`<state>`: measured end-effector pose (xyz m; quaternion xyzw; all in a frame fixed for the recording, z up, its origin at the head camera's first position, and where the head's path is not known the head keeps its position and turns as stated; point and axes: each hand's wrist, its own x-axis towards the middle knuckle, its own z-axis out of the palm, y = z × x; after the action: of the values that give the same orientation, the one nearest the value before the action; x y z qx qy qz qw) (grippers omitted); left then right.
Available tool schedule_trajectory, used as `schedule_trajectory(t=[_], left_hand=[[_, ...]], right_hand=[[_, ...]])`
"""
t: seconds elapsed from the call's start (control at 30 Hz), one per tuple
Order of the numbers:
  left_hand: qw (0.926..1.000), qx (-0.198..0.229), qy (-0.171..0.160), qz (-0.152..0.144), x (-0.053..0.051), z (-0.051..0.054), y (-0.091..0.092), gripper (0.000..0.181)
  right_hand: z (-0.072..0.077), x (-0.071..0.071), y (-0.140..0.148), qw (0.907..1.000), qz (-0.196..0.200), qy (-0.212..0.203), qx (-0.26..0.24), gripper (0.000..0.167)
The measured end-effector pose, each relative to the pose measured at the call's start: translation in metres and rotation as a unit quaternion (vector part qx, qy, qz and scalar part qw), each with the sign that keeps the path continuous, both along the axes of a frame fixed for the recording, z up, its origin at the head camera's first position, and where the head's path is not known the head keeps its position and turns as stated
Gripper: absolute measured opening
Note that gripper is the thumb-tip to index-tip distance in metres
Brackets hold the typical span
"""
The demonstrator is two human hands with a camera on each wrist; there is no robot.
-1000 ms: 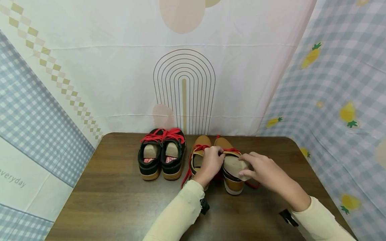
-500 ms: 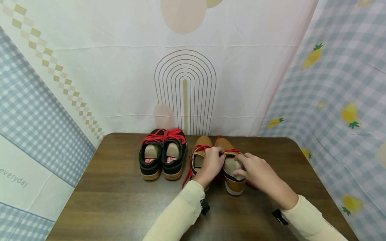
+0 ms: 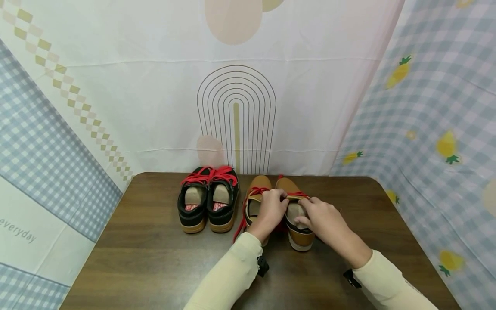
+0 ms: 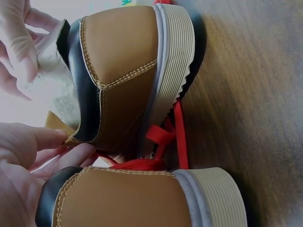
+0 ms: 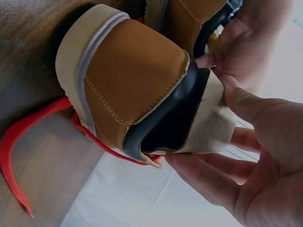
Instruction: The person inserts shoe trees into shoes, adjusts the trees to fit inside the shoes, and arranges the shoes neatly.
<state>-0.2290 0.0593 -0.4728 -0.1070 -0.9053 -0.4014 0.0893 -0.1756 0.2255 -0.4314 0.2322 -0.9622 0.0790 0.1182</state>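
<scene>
A pair of tan shoes with red laces stands near the table's back edge, heels toward me. My left hand (image 3: 271,211) reaches over the left tan shoe (image 3: 260,181) and pinches the collar edge of the right tan shoe (image 3: 301,239). A stiff beige insert (image 5: 210,123), like cardboard, sits partly inside that right shoe and sticks out of its opening. My right hand (image 3: 327,219) holds the insert's edges between thumb and fingers, seen closely in the right wrist view. Its lower end is hidden inside the shoe.
To the left, a pair of black shoes (image 3: 222,219) with red laces (image 3: 224,172) stands on the brown wooden table (image 3: 155,267). Each has a beige piece in its opening. A loose red lace (image 5: 12,161) trails beside the right tan shoe. Patterned cloth (image 3: 310,107) hangs behind.
My right hand has moved left and slightly inward with the insert, which now lies deeper in the right tan shoe. My left hand has stayed in place.
</scene>
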Motion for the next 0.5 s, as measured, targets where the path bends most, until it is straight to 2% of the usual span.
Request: schedule_trajectory(t=[0.13, 0.23, 0.5], left_hand=[[1.0000, 0.002, 0.002, 0.001, -0.0007, -0.0008, -0.0006, 0.005], [1.0000, 0.003, 0.006, 0.002, -0.0017, -0.0017, -0.0008, 0.004], [1.0000, 0.001, 0.002, -0.001, -0.0022, -0.0020, 0.0002, 0.004]], right_hand=[[-0.0057, -0.0018, -0.0017, 0.9997, 0.004, 0.025, 0.000, 0.046], [-0.0082, -0.0040, -0.0031, 0.9996, 0.000, 0.028, 0.002, 0.044], [-0.0025, -0.0073, -0.0027, 0.9994, -0.025, -0.019, 0.014, 0.046]])
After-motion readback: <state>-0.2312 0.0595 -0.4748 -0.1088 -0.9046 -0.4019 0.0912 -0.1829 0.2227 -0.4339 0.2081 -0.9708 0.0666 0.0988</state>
